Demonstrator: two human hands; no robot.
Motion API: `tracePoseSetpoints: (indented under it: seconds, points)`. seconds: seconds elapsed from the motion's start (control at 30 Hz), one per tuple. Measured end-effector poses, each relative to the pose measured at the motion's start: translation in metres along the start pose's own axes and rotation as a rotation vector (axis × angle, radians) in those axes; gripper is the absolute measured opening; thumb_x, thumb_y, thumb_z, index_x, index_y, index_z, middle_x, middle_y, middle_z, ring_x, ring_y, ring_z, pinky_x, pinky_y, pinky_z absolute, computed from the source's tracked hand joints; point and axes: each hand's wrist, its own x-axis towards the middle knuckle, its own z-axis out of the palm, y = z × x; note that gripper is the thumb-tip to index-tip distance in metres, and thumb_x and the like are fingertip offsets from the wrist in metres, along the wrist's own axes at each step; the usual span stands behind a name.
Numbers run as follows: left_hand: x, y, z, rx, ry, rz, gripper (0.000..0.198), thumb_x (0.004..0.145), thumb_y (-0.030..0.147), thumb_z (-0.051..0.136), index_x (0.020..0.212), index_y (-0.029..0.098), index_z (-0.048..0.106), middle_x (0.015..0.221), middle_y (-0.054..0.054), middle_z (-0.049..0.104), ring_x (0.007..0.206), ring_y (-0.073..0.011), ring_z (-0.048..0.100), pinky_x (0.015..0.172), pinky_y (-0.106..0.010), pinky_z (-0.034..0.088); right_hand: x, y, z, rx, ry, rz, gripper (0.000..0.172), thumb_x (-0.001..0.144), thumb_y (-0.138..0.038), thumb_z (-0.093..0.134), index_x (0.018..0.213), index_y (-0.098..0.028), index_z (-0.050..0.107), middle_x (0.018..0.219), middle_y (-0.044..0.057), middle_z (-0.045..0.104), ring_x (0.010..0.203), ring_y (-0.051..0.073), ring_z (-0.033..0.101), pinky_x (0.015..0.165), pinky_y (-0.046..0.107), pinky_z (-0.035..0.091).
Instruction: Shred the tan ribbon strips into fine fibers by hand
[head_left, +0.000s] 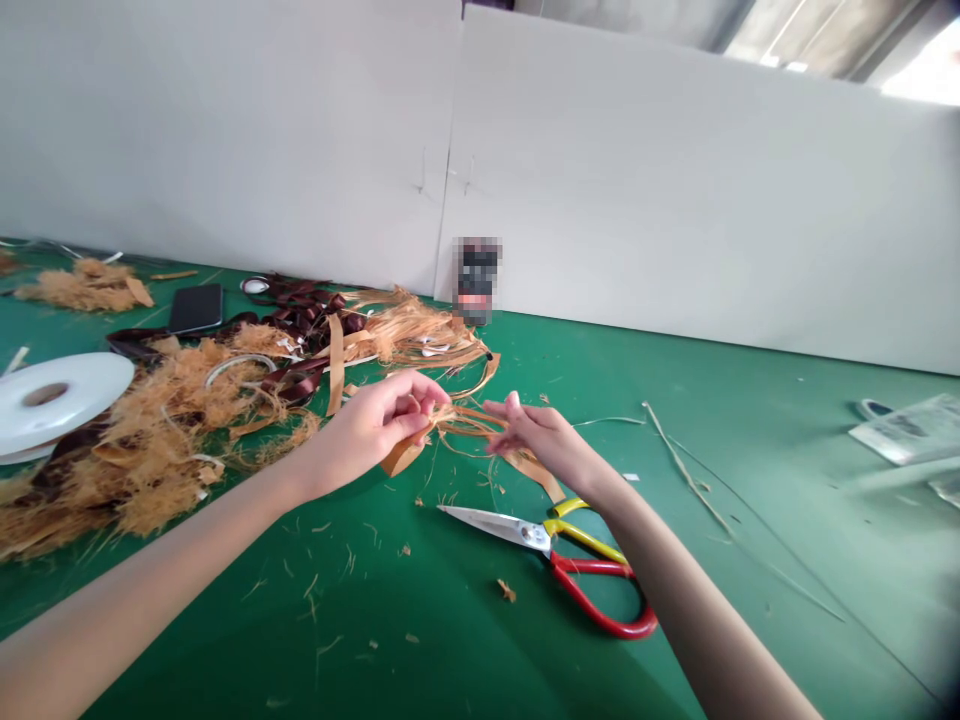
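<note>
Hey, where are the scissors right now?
The scissors lie on the green table, lower middle of the head view, just below the right hand, which with the left hand holds tan strips.

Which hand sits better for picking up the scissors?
Likely the right hand: the scissors lie just below it, handles under its wrist. The left hand pinches the ribbon strands, farther away.

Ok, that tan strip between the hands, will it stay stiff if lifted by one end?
Probably floppy: the tan strip sags and curls between the left hand and right hand. Likely very light, being thin. It seems to shed easily; loose fibres litter the green table.
</note>
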Motion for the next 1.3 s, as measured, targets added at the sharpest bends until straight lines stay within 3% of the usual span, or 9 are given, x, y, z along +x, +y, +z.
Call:
tracePoseSetpoints:
  seconds: [0.17,0.3,0.37,0.57,0.77,0.9,1.0,1.2,1.3]
  points:
    - [-0.001,-0.009,0.006,0.044,-0.139,-0.02,0.019,0.09,0.023,0.048,0.108,0.022,0.055,0.087,0.001,0.053,0.077,-0.013,0.058,0.069,-0.027,0.048,0.002,-0.01,0.005,0.382,-0.047,-0.145,0.046,0.099,-0.044,0.025,0.11,-0.019,0.062,0.134,0.008,0.057,0.12,0.017,0.057,0.103,0.033,0.043]
    - [0.001,-0.016,0.006,0.044,-0.089,-0.018,0.019,0.088,0.023,0.05,0.106,0.02,0.056,0.086,0.0,0.054,0.078,-0.0152,0.061,0.071,-0.03,0.05,-0.003,-0.025,-0.001,0.661,-0.165,-0.153,0.045,0.099,-0.041,0.027,0.076,-0.021,0.059,0.121,0.007,0.065,0.073,0.008,0.064,0.071,0.022,0.053]
    - [0.004,-0.018,0.002,0.031,-0.039,-0.019,0.018,0.088,0.023,0.05,0.105,0.02,0.055,0.085,0.0,0.053,0.075,-0.0144,0.061,0.071,-0.029,0.051,-0.007,-0.028,-0.003,0.528,-0.197,-0.112,0.043,0.097,-0.044,0.032,0.074,-0.02,0.059,0.102,0.005,0.071,0.041,0.004,0.041,0.045,0.021,0.041]
    - [0.007,-0.019,-0.008,0.039,0.09,-0.002,0.017,0.09,0.027,0.049,0.106,0.02,0.052,0.083,0.001,0.052,0.07,-0.0128,0.057,0.07,-0.029,0.048,-0.009,-0.013,0.0,-0.198,-0.264,0.007,0.036,0.077,-0.047,0.066,0.075,-0.012,0.073,0.043,-0.005,0.046,0.042,0.005,0.031,0.043,0.022,0.025]
    - [0.007,-0.016,-0.002,0.041,0.085,-0.002,0.011,0.09,0.027,0.049,0.098,0.02,0.052,0.083,0.001,0.053,0.067,-0.0117,0.057,0.067,-0.027,0.047,-0.011,-0.011,-0.002,0.074,-0.481,-0.016,0.03,0.08,-0.044,0.064,0.093,-0.018,0.076,0.051,-0.006,0.056,0.038,0.003,0.034,0.038,0.019,0.026]
    - [0.004,-0.014,0.001,0.026,-0.013,-0.004,0.008,0.089,0.022,0.048,0.095,0.019,0.052,0.08,0.001,0.055,0.066,-0.0121,0.058,0.065,-0.027,0.049,-0.007,-0.015,-0.002,0.534,-0.292,-0.222,0.03,0.09,-0.031,0.053,0.117,-0.027,0.065,0.111,0.003,0.071,0.085,0.011,0.068,0.076,0.024,0.054]
    - [0.002,-0.01,0.002,0.013,-0.053,0.01,0.009,0.088,0.018,0.047,0.094,0.02,0.052,0.082,0.001,0.054,0.066,-0.0109,0.058,0.065,-0.026,0.05,0.0,-0.011,0.001,0.322,-0.157,-0.388,0.046,0.08,-0.015,0.059,0.124,-0.027,0.058,0.146,0.002,0.046,0.133,0.017,0.043,0.111,0.035,0.035]
    - [0.004,-0.004,0.002,0.025,-0.015,0.039,0.012,0.088,0.016,0.046,0.098,0.02,0.051,0.082,0.002,0.052,0.066,-0.0102,0.058,0.064,-0.025,0.05,0.007,0.004,0.008,-0.3,0.165,-0.469,0.01,0.076,-0.031,0.069,0.075,-0.021,0.066,0.126,0.009,0.064,0.124,0.027,0.052,0.107,0.041,0.033]
    - [0.005,-0.004,0.002,0.053,0.023,0.053,0.012,0.089,0.018,0.046,0.099,0.02,0.051,0.081,0.001,0.052,0.065,-0.0107,0.058,0.064,-0.026,0.049,0.004,0.002,0.009,-0.22,0.158,-0.402,0.038,0.088,-0.046,0.052,0.062,-0.02,0.059,0.103,0.008,0.073,0.109,0.027,0.062,0.097,0.041,0.041]
